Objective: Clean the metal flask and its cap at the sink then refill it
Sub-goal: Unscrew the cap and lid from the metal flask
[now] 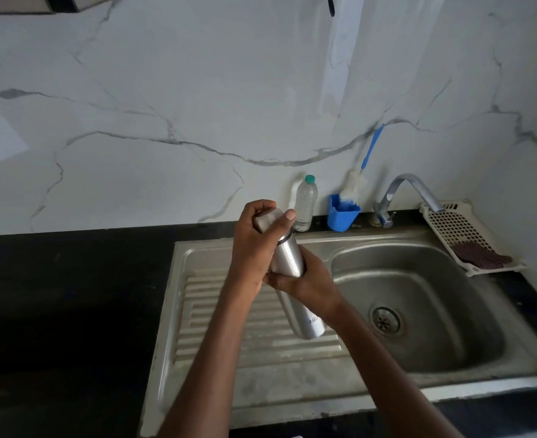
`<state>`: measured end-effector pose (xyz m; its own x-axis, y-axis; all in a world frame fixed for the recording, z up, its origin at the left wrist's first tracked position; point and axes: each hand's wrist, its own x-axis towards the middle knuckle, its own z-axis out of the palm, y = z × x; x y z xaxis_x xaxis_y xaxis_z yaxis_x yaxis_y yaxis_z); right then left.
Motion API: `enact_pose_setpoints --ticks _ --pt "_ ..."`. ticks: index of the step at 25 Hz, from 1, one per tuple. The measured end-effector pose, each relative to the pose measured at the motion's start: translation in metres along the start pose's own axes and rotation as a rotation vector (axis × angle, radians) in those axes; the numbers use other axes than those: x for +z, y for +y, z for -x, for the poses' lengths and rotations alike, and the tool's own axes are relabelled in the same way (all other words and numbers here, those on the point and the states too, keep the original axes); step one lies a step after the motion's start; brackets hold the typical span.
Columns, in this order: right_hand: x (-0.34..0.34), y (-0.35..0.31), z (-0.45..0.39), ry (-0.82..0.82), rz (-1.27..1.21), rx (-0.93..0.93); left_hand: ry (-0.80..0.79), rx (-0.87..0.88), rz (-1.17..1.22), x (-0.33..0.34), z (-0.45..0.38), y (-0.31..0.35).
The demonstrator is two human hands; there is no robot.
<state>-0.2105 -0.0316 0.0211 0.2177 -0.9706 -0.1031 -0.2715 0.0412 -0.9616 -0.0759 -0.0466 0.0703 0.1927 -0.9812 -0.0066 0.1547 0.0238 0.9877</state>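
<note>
Steel sink unit (349, 384) below both hands: ribbed draining board directly under the fingers, basin and drain (385, 322) off to the right of them. Basin appears dry; no water seen at the tap (414, 188), well beyond the fingers to the right.

Metal flask (289, 260) held in the air over the draining board, tilted, cap end up and away, base low and near. Right hand (305, 281) wrapped round mid-body, fingers curled under and gripping. Left hand (256, 245) closed over the cap (268, 218), fingers curled over the top, thumb along the side facing the camera. Cap seated on the neck; whether turned at all, cannot tell. Judged stage: unscrewing, cleaning not begun.

Behind the fingers, against the wall: clear plastic bottle with green cap (305, 202); just right of it, blue cup (343, 214) holding a bottle brush (355, 181). Far right, slotted tray with a dark scrub pad (478, 254).

Risks, as judged:
- Smooth metal body, single mid-grip: slippage and a drop onto the board if the cap resists and twisting force rises.
- Cap freed abruptly: possible loss from the left fingers into the basin.
- Contents unknown: spillage on opening at this tilt.
</note>
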Motion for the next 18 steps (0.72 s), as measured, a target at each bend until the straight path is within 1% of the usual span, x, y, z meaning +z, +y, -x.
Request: enact_pose_setpoints --ticks 1,2,3,4,5,6,8,10,11,12,13,14,15,16,18 --pt "0.000 0.004 -0.001 0.086 0.066 0.000 -0.054 -0.031 0.010 -0.002 0.000 -0.003" --pt "0.000 0.009 -0.003 0.147 0.122 0.008 -0.141 -0.070 0.045 -0.006 -0.002 -0.006" --pt "-0.001 0.013 -0.004 0.193 0.159 0.017 -0.217 -0.099 0.072 -0.011 -0.004 -0.008" --pt "-0.003 0.017 -0.005 0.231 0.187 0.023 -0.254 -0.100 0.069 -0.015 -0.005 -0.009" --pt "-0.004 0.018 -0.005 0.258 0.206 0.022 -0.240 -0.077 0.022 -0.018 -0.006 -0.009" --pt "-0.005 0.018 -0.006 0.269 0.220 0.015 -0.193 -0.049 -0.043 -0.018 -0.006 -0.009" --pt "-0.006 0.015 -0.007 0.238 0.253 -0.017 -0.086 -0.031 -0.150 -0.013 -0.006 -0.010" --pt "-0.005 0.013 -0.009 0.190 0.291 -0.043 -0.088 -0.082 -0.180 -0.011 -0.006 -0.013" --pt "-0.005 0.012 -0.011 0.175 0.298 -0.044 -0.106 -0.122 -0.111 -0.015 -0.009 -0.016" --pt "-0.006 0.013 -0.012 0.160 0.295 -0.035 -0.128 -0.167 0.008 -0.021 -0.012 -0.018" --pt "-0.006 0.014 -0.014 0.145 0.287 -0.020 -0.171 -0.184 0.124 -0.027 -0.013 -0.020" --pt "-0.008 0.016 -0.015 0.128 0.280 -0.005 -0.206 -0.160 0.180 -0.033 -0.014 -0.021" --pt "-0.009 0.017 -0.017 0.106 0.272 0.003 -0.211 -0.119 0.137 -0.036 -0.014 -0.021" --pt "-0.011 0.018 -0.018 0.076 0.269 0.003 -0.182 -0.080 0.056 -0.035 -0.013 -0.021" --pt "-0.011 0.019 -0.020 0.003 0.285 -0.025 -0.040 -0.059 -0.065 -0.026 -0.011 -0.022"
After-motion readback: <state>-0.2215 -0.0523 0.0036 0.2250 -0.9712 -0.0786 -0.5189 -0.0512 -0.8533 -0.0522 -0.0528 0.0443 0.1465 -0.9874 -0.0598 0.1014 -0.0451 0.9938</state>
